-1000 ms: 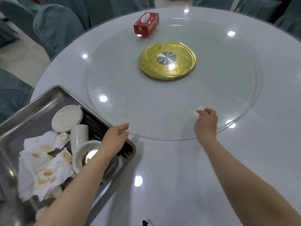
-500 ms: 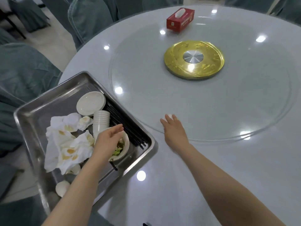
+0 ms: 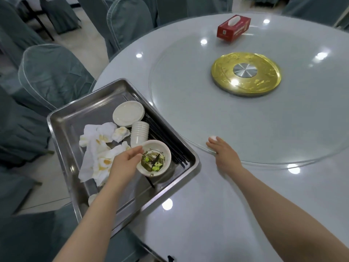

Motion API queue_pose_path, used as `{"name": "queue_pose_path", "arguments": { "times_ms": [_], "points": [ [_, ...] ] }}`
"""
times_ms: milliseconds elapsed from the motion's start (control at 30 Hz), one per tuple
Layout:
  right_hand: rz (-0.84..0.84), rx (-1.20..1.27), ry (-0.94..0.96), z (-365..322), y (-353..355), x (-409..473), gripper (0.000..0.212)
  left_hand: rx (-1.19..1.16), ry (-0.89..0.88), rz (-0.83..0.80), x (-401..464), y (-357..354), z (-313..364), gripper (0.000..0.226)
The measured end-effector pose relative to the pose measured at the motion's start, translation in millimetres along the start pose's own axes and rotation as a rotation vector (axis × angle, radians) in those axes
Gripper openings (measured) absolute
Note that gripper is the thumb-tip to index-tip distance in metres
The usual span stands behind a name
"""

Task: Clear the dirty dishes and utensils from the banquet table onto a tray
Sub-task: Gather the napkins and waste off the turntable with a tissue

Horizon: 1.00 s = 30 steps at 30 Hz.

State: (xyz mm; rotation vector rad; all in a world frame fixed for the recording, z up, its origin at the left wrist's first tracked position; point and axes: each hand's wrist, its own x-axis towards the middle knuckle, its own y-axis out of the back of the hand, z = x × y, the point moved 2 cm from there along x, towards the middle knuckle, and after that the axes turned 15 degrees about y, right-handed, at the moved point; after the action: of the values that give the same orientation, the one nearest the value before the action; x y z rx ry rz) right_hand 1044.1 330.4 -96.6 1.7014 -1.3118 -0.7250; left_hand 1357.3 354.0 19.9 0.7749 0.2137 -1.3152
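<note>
A steel tray [image 3: 62,121] hangs over the table's left edge. It holds a stack of white plates [image 3: 128,114], stacked white cups [image 3: 139,134], black chopsticks [image 3: 170,148], soiled white napkins [image 3: 98,154] and a white bowl [image 3: 156,160] with green food scraps. My left hand [image 3: 123,163] hovers over the tray beside the bowl's left rim, fingers loosely curled, holding nothing I can see. My right hand [image 3: 222,151] lies flat at the near edge of the glass turntable [image 3: 283,129], fingers straight, with a small white scrap [image 3: 213,138] at its fingertips.
A gold disc with a steel hub [image 3: 245,73] sits at the turntable's centre. A red tissue box [image 3: 233,28] stands at the far side. Grey-green covered chairs [image 3: 54,72] ring the round white table [image 3: 207,214] on the left and behind.
My left hand moved from the tray's rim to over the bowl. My right hand slid left along the turntable's edge with the white scrap and flattened out. The view swung left.
</note>
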Motion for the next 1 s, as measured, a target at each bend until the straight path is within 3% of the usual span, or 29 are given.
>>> {"name": "queue_pose_path", "arguments": {
  "times_ms": [100,233,433,533,800,900,1000],
  "points": [
    [0.05,-0.003,-0.101,10.2,7.2,-26.7,0.065,-0.011,-0.003,-0.052,0.6,-5.9,-0.3,0.032],
    [0.248,0.107,-0.322,24.3,20.6,-60.4,0.052,-0.02,-0.002,-0.101,1.4,-13.4,-3.1,0.037],
    [0.362,-0.016,-0.506,25.7,32.2,-58.0,0.036,-0.067,0.015,-0.097,-4.7,-7.5,-10.7,0.036],
    [0.265,-0.045,-0.412,11.2,19.9,-40.6,0.035,-0.058,0.03,-0.063,-2.5,6.3,-12.6,0.038],
    [0.103,0.033,-0.3,-22.2,7.6,-1.8,0.067,-0.13,0.069,-0.003,2.4,43.1,-32.3,0.034],
    [0.162,0.117,-0.225,-54.9,10.3,10.1,0.066,-0.18,0.072,0.012,2.4,57.8,-40.0,0.032],
    [0.257,0.188,-0.023,-113.0,9.8,30.1,0.053,-0.235,0.074,0.048,2.6,77.2,-48.5,0.029]
  ]
}}
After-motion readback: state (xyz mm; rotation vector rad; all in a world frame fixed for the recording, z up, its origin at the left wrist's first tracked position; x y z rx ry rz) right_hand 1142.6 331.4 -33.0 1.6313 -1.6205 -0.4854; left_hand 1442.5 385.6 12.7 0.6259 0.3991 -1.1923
